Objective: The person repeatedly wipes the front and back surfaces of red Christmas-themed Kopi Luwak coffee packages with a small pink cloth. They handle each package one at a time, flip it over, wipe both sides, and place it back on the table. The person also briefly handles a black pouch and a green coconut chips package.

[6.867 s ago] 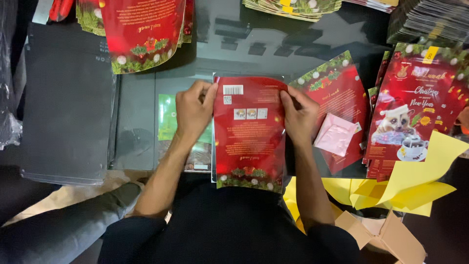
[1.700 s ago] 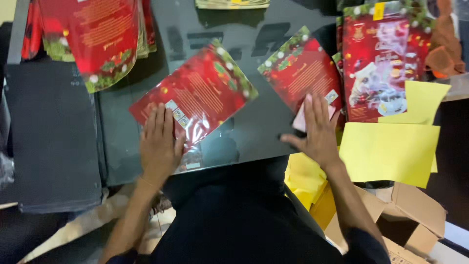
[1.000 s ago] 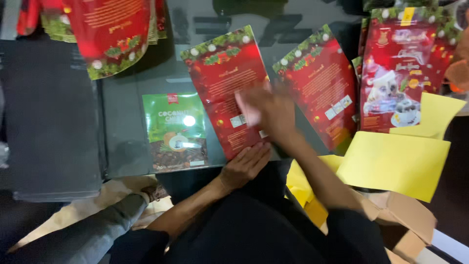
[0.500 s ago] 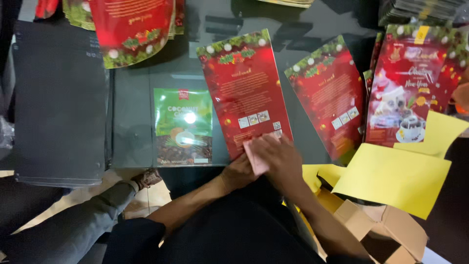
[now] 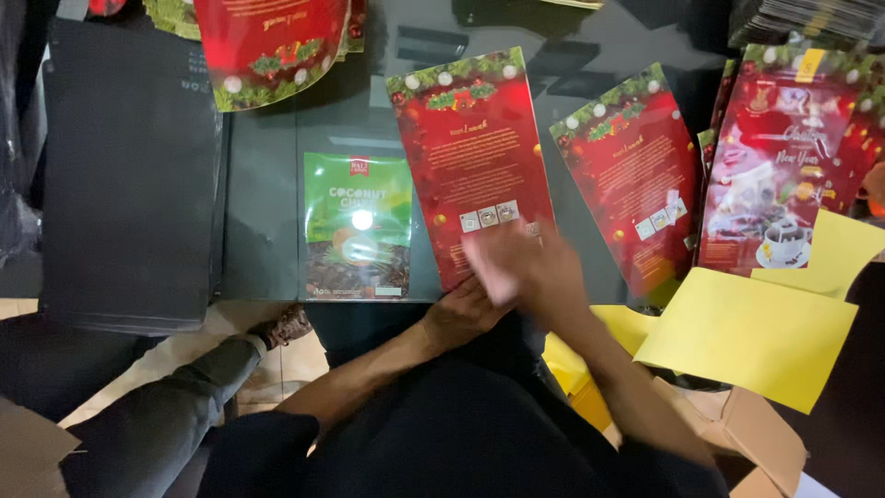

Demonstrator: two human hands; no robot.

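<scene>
Head camera looks straight down on a flat red foil pouch with a green garland border [image 5: 472, 161] lying on a dark glass surface [image 5: 267, 203]. Its lower edge is under the fingers of both hands. The right hand [image 5: 530, 272] is blurred; it lies over the pouch's bottom right corner, and a small pale pink sachet [image 5: 489, 272] seems to be held against its fingers, though I cannot tell whether they are clamped on it or only resting. The left hand [image 5: 466, 314] sits just below and partly under the right, at the pouch's bottom edge at the rim of the surface, fingers curled together; whether they pinch the pouch is hidden.

Just left of the fingers lies a small green packet with a brown lower half [image 5: 358, 226], flat and near the red pouch. Right of the fingers a second red foil pouch [image 5: 631, 171] lies tilted, apart from the first. Further right stands a stack of red printed pouches showing a coffee cup [image 5: 784, 157], with yellow paper sheets [image 5: 761, 332] below it, overlapping a brown cardboard box [image 5: 765, 443]. Well left of the fingers is a black flat stack [image 5: 129, 175].
</scene>
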